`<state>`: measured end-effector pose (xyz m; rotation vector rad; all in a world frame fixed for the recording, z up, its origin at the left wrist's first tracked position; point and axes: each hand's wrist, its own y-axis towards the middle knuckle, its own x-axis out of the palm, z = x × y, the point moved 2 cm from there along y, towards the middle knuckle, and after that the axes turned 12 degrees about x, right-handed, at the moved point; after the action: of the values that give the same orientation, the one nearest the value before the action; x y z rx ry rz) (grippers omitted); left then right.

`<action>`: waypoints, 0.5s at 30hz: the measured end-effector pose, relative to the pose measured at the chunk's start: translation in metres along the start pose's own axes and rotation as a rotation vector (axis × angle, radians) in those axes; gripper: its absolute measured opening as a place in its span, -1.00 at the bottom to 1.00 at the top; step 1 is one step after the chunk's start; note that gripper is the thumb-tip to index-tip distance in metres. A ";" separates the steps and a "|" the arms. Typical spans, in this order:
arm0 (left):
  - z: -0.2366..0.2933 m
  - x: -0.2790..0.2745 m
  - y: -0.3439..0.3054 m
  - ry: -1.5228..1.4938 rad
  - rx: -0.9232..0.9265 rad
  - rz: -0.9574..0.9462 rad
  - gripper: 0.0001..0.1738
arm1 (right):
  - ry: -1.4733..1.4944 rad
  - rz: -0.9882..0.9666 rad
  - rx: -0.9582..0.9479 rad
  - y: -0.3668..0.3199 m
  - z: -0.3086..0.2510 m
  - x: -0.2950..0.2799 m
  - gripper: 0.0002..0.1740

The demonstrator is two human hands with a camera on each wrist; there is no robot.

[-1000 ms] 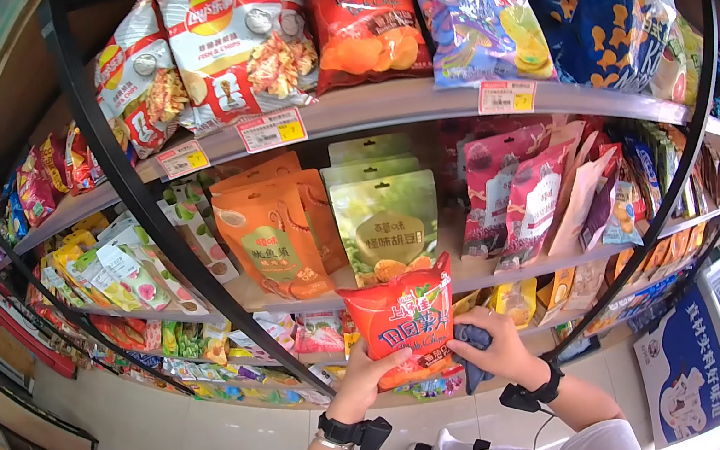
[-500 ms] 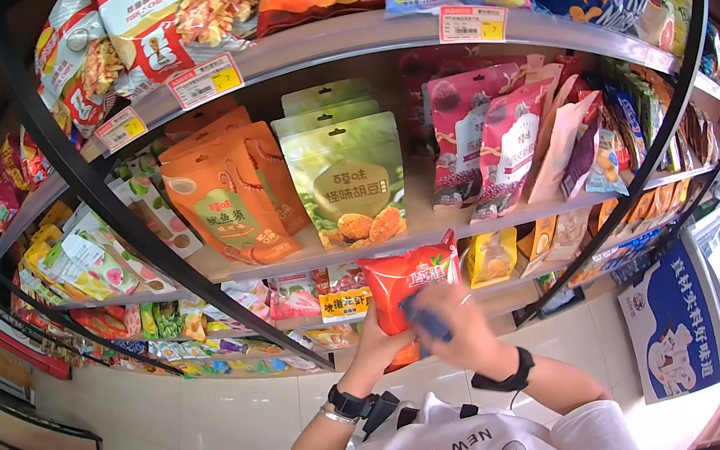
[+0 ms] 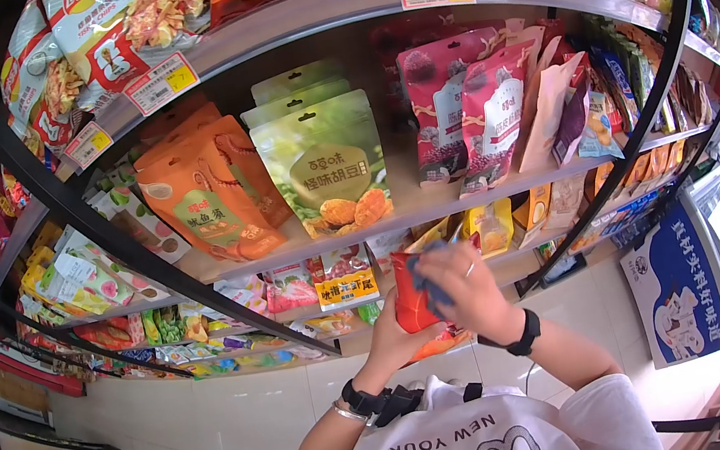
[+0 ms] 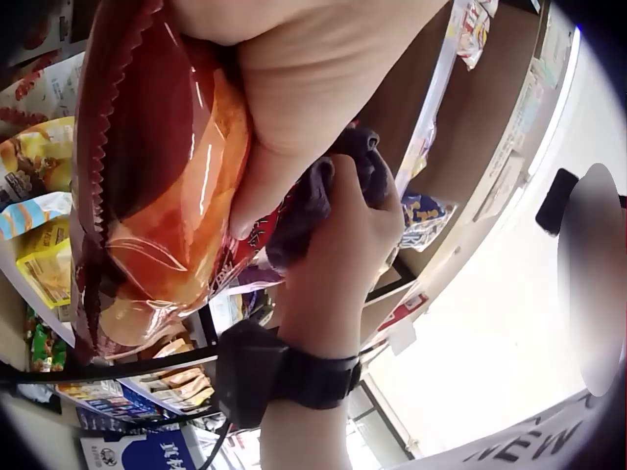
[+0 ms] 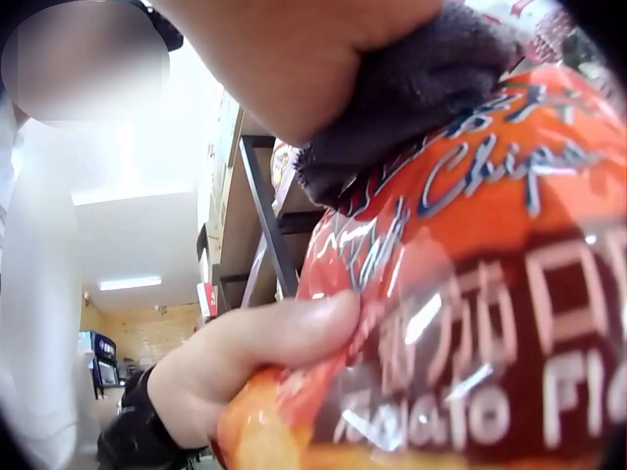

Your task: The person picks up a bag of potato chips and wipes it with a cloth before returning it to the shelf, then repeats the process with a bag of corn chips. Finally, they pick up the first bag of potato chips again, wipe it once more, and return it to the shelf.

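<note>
A red bag of tomato-flavour chips (image 3: 410,299) is held in front of the shelves, tilted and turned partly side-on in the head view. My left hand (image 3: 393,341) grips it from the left and below, with the thumb (image 5: 304,328) lying across the printed front in the right wrist view. In my right hand (image 3: 472,290) a dark grey-blue cloth (image 3: 428,278) is bunched under the fingers. That cloth (image 5: 421,93) lies against the bag's printed front, over part of the lettering. The left wrist view shows the bag's crimped edge and orange back.
Right ahead stands a shelf (image 3: 432,209) with green pouches (image 3: 323,165), orange pouches (image 3: 197,193) and pink pouches (image 3: 493,121). Larger chip bags fill the shelf above, smaller packs the one below. Black metal posts (image 3: 119,228) frame the rack. A blue-and-white sign (image 3: 677,289) stands at right.
The right hand has moved from the bag's right edge onto its front with the cloth. The bag has turned from front-facing to side-on. The head view has tilted down, so the shelves appear higher.
</note>
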<state>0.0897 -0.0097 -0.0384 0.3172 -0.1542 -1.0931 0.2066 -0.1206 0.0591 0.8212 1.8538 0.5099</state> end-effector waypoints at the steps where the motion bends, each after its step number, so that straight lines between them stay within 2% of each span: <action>1: 0.004 0.002 0.001 0.067 0.010 -0.017 0.01 | 0.038 -0.016 -0.010 -0.002 -0.001 0.000 -0.24; 3: 0.012 0.000 0.004 0.207 0.031 -0.055 -0.01 | 0.117 -0.042 -0.029 -0.006 -0.007 0.005 -0.25; 4: 0.000 -0.001 0.003 0.235 0.046 -0.099 -0.02 | 0.154 -0.140 -0.105 -0.016 -0.014 0.014 -0.27; 5: -0.013 -0.002 0.002 0.262 0.061 -0.143 -0.03 | 0.112 -0.143 -0.122 -0.015 -0.013 0.015 -0.27; 7: 0.000 0.000 0.004 0.272 0.066 -0.143 -0.02 | 0.031 -0.151 -0.150 -0.011 -0.013 0.013 -0.27; 8: 0.008 0.001 0.003 0.252 -0.006 -0.092 -0.01 | 0.091 -0.099 -0.042 -0.003 -0.006 0.003 -0.27; 11: 0.010 0.004 0.004 0.218 -0.058 -0.103 0.01 | 0.080 -0.032 0.048 -0.003 0.002 0.003 -0.26; 12: 0.009 0.004 0.005 0.306 0.005 -0.117 0.03 | 0.117 -0.064 -0.018 -0.009 -0.006 0.003 -0.28; 14: -0.002 0.003 0.005 0.196 -0.030 -0.136 0.04 | -0.004 -0.115 -0.167 -0.023 -0.014 0.008 -0.29; 15: -0.005 0.002 0.004 0.210 0.020 -0.132 0.05 | -0.064 -0.140 -0.239 -0.026 -0.016 0.011 -0.30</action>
<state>0.0955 -0.0092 -0.0418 0.4629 0.0439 -1.1814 0.1815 -0.1300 0.0418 0.5382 1.7370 0.5962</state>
